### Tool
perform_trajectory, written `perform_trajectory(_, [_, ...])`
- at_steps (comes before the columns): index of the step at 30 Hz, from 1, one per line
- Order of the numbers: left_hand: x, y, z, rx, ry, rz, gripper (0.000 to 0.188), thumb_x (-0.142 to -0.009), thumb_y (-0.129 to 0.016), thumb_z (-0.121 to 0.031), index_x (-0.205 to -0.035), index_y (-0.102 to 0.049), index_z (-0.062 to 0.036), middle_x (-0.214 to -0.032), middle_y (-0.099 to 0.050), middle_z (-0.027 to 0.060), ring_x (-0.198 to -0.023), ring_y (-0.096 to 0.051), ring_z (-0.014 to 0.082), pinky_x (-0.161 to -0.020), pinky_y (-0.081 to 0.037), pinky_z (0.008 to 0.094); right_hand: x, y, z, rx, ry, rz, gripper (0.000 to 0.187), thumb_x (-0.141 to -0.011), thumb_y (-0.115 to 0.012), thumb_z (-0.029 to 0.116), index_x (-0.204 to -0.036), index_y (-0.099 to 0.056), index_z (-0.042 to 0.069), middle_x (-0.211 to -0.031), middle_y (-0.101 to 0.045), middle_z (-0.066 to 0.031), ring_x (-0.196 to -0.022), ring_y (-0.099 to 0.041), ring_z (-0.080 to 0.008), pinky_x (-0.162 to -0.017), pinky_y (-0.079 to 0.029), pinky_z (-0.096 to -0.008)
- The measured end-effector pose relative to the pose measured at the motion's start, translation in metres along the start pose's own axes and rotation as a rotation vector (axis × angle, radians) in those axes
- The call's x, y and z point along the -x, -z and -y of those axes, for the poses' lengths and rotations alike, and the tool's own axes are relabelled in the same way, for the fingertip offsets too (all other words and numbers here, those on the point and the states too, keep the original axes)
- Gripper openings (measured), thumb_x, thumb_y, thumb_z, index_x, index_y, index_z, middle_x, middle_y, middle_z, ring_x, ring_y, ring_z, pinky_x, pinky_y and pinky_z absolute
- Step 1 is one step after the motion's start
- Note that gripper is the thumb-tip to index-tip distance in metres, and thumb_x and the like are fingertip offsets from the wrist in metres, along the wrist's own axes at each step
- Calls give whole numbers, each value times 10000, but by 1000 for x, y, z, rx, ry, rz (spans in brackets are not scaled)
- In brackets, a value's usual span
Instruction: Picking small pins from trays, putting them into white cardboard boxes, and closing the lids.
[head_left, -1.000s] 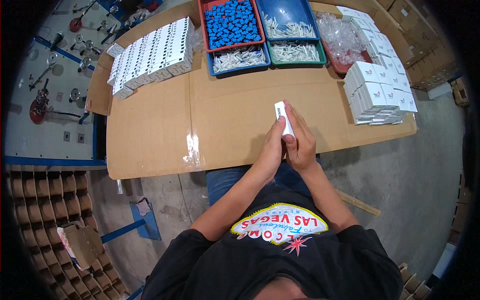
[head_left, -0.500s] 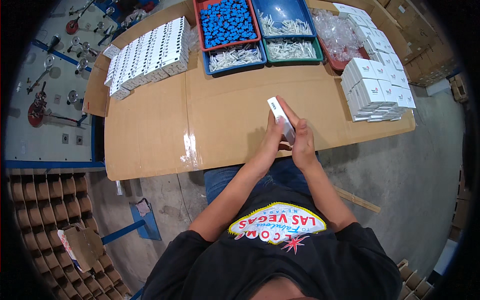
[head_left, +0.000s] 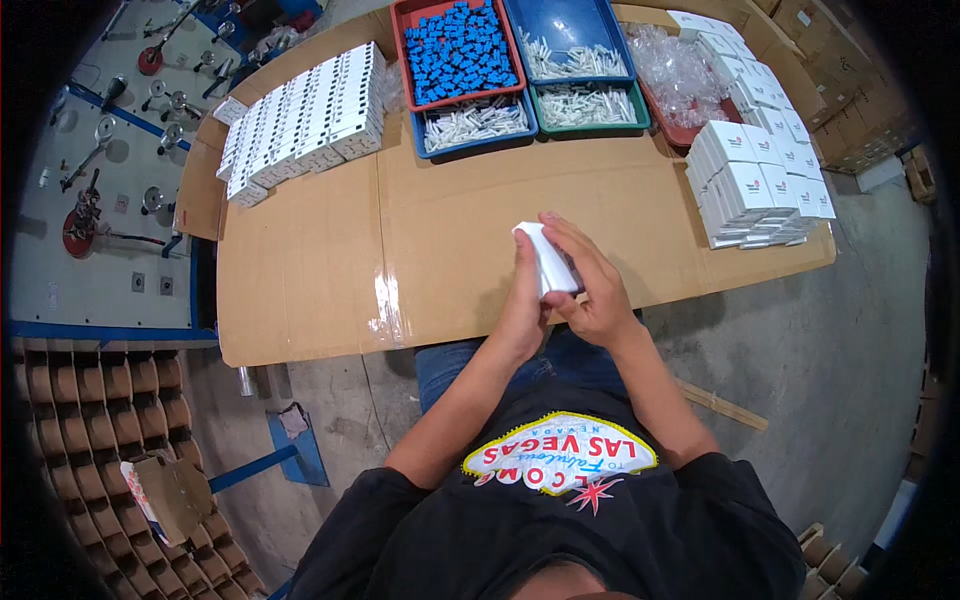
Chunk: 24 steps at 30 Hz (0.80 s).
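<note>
Near the centre of the frame, the left hand (head_left: 522,310) and right hand (head_left: 602,298) are clamped together in one grip on a tilted, small white cardboard box (head_left: 545,262), held above the brown cardboard-covered desk (head_left: 300,270). Pressing harder could buckle its thin walls, and uneven pressure could let it slip onto the desk. At right, a stack of white square cartons (head_left: 755,185) stands near the desk's edge, so a forearm knock might topple some. Farther off, at upper centre, a blue plastic tray (head_left: 480,148) and a green plastic tray (head_left: 595,130) hold slender white pieces; right of them, a red plastic tray (head_left: 683,137) holds crumpled clear plastic. Behind, a second red tray (head_left: 407,80) brims with small blue blocky pieces (head_left: 460,55), and a second blue tray (head_left: 575,25) holds slender white pieces toward its front.
</note>
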<state>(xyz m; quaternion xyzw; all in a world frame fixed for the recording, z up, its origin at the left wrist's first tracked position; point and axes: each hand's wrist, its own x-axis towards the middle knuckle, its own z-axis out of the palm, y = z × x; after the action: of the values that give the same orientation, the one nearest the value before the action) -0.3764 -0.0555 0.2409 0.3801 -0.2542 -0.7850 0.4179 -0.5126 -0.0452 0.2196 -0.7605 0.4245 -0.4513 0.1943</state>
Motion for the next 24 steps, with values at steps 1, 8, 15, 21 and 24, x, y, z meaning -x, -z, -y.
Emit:
perform_trajectory(1, [0,3,7,-8,34,-25,781,-988,-352,-759,-1409,-490,-116,-1229,-622,63,-1091,-655,175,-896,-557,322,0,-5,1,-60,-36,-73,693,-971,-627,481,-1425,-517,-31,-1457,-552,-222,-1373,-508,-414,-1155,-375,-490])
perform_trajectory(8, [-4,3,27,4,-62,-27,650,-1026,-397,-684,-1321,-533,-120,-1075,-637,15,-951,-624,107,-827,-509,271,-1,-12,0,-92,42,-247,730,-1043,-436,565,-1329,-594,-87,-1349,-610,-287,-1278,-590,-441,-1069,-469,-464])
perform_trajectory(15, [-11,5,30,-99,-150,-58,690,-1055,-329,-658,-1356,-502,-62,-1133,-613,51,-1017,-595,128,-885,-489,284,0,-17,-1,-157,19,-277,745,-1052,-412,571,-1342,-581,-94,-1380,-592,-282,-1323,-560,-429,-1107,-435,-459])
perform_trajectory(21, [-16,20,18,-423,-265,10,613,-1112,-341,-474,-1442,-474,25,-1221,-611,106,-1118,-582,164,-986,-457,309,1,-12,8,-351,-115,-206,654,-1024,-586,428,-1473,-461,-32,-1522,-482,-247,-1412,-481,-377,-1156,-374,-434])
perform_trajectory(24, [-20,25,14,-364,-301,19,618,-1116,-365,-434,-1538,-386,17,-1271,-610,115,-1165,-575,173,-1020,-446,312,-1,-12,11,-364,-192,-166,657,-995,-657,334,-1506,-424,-6,-1558,-438,-246,-1402,-494,-366,-1153,-379,-423])
